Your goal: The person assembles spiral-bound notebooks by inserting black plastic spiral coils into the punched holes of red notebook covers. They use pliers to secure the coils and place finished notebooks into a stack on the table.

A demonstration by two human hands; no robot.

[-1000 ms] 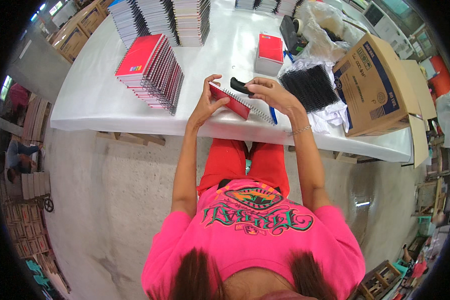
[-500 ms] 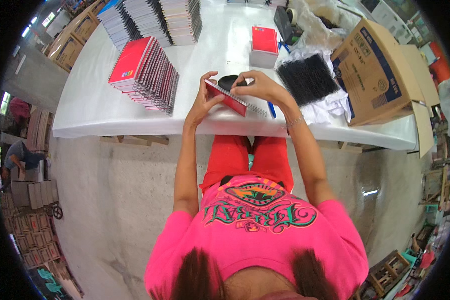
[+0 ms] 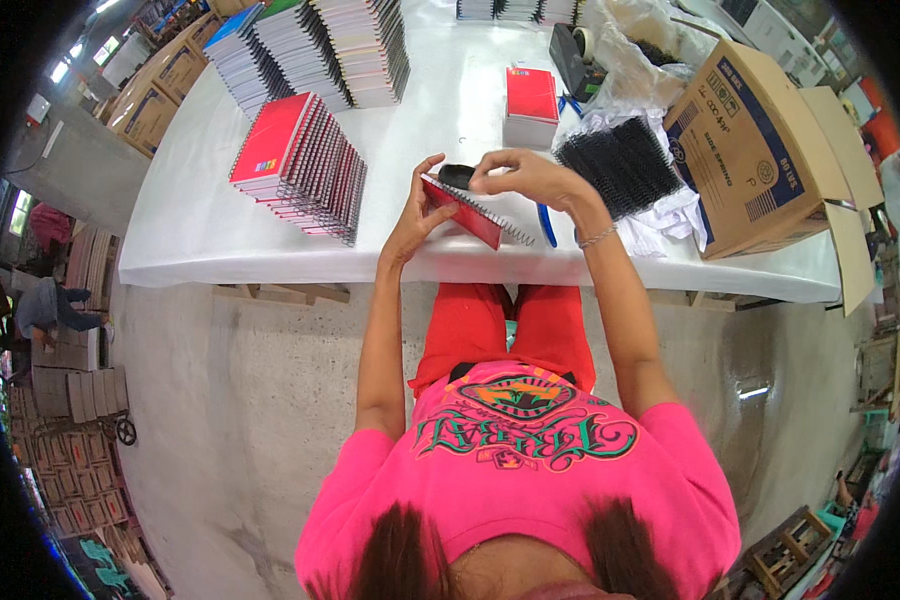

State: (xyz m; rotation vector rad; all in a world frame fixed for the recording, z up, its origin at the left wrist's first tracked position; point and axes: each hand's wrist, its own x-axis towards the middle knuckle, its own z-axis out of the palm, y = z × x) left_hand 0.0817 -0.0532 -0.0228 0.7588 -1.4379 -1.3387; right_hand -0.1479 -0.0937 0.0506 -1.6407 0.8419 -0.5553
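Notebook held over table front edge. Notebook stack to its left; wire coils right, box beyond; small stack behind.

black tool mostly hidden under right hand, notebook stacks cut off at top edge

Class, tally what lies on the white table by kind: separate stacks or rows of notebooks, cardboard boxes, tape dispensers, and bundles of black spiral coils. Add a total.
Notebook stacks or rows, counting the red-topped fan, the small red-topped pile and the back row: 3
Cardboard box: 1
Tape dispenser: 1
Black coil bundle: 1
Total: 6
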